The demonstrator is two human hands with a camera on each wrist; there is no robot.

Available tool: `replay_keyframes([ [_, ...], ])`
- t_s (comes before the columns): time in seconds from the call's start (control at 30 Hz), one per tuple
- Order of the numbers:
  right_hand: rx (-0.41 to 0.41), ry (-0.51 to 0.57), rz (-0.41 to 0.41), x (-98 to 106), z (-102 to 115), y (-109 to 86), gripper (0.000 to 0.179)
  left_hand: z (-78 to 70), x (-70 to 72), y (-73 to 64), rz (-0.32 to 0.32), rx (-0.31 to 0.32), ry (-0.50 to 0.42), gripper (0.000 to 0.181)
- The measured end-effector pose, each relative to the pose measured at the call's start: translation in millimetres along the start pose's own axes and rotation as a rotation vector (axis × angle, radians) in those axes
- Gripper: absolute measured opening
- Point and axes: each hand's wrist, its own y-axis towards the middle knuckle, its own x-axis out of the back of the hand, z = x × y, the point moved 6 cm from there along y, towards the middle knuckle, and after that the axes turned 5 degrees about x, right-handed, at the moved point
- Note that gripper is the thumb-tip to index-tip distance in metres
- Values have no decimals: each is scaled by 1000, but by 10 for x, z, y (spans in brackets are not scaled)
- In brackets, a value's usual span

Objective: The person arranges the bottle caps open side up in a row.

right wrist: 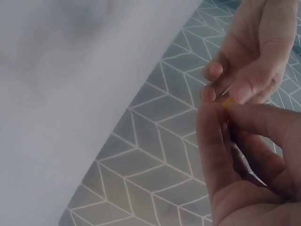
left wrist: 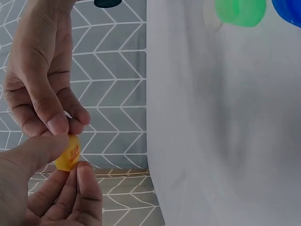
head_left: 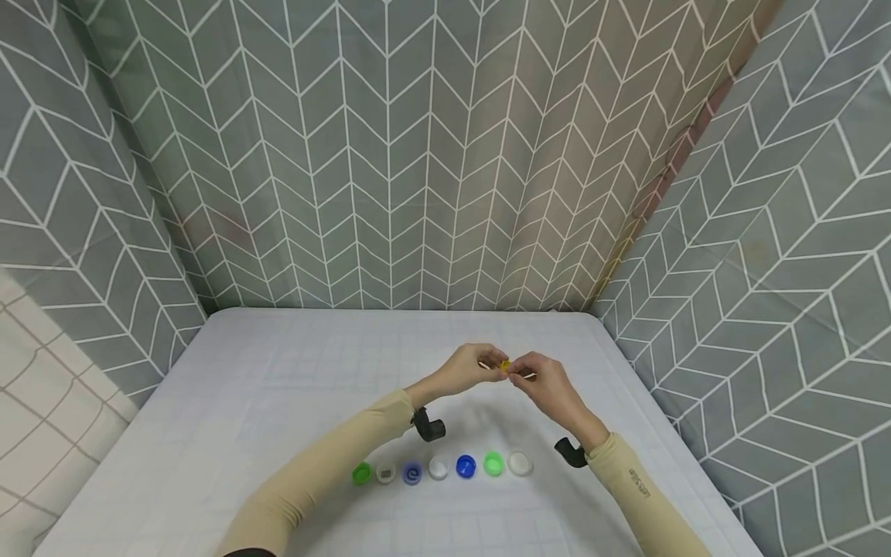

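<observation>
A small yellow cap (head_left: 506,365) with red print on its side is held up between both hands over the far part of the table. My left hand (head_left: 468,368) pinches it between thumb and fingertips; the left wrist view shows the yellow cap (left wrist: 69,154) most clearly. From the other side my right hand (head_left: 553,389) pinches its edge with thumb and fingertips. Only a sliver of the yellow cap (right wrist: 228,102) shows in the right wrist view, as fingers cover the rest.
Nearer the body, several caps lie in a row on the white table (head_left: 278,371): a dark green cap (head_left: 361,473) at the left, a blue cap (head_left: 465,466), a light green cap (head_left: 493,463) and a white cap (head_left: 519,463) at the right. Patterned curtains (head_left: 390,155) surround the table.
</observation>
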Motion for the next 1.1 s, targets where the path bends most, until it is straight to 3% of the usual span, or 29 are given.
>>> replay_keyframes([
  [0.2, 47, -34, 13, -47, 12, 4, 8, 21, -2, 3, 1, 2, 21, 35],
  [0.43, -28, 5, -13, -48, -20, -31, 29, 63, -22, 17, -23, 30, -32, 31],
  [0.63, -116, -3, 9, -27, -54, -53, 33, -4, -61, -14, -23, 16, -74, 31],
  [0.8, -133, 3, 64, 19, -41, -98, 33, -60, -147, -44, -25, 4, -68, 27],
  [0.93, -136, -24, 121, 65, -57, -174, 29, -143, -285, -78, -18, -6, 39, 24],
  [1.1, -146, -99, 236, 96, -73, -314, 22, -270, -522, -137, -18, 2, 268, 26],
])
